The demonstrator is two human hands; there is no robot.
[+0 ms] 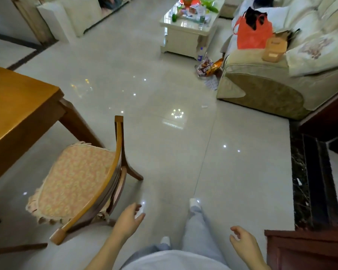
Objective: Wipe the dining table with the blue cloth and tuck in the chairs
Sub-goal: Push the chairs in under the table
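Chairs are what remains, judging by the head view: one chair (82,178) with a floral cushion stands pulled out from the dining table (18,106), its seat only partly under the table edge, just left of the left hand (128,221). That hand's fingers (138,208) are spread and empty, close to the curved backrest but not touching it. The right hand (244,240) hangs loosely open, holding nothing. No blue cloth is in sight, so whether wiping is finished cannot be told; the visible tabletop corner looks bare. Ahead of both hands, glossy floor (164,106) lies open; a dark cabinet (308,248) crowds the right fingers.
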